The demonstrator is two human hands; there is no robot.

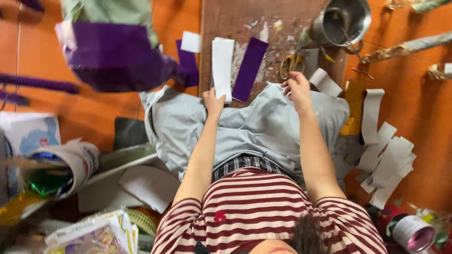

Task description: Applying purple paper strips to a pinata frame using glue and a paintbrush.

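The fingers of the left hand (213,101) are pinched on the near end of a white paper strip (222,68) laid on the wooden board (282,19) beside a purple strip (250,69). The right hand (297,87) is held loosely curled, empty, near yellow-handled scissors (292,63) at the board's right edge.

On the wooden board (282,28): one white paper strip (222,68), one purple strip (249,69), one pair of yellow-handled scissors (292,63), one metal pot (341,21). Left of the board: two more purple pieces. Right of it: a loose heap of white strips (388,164), uncountable.
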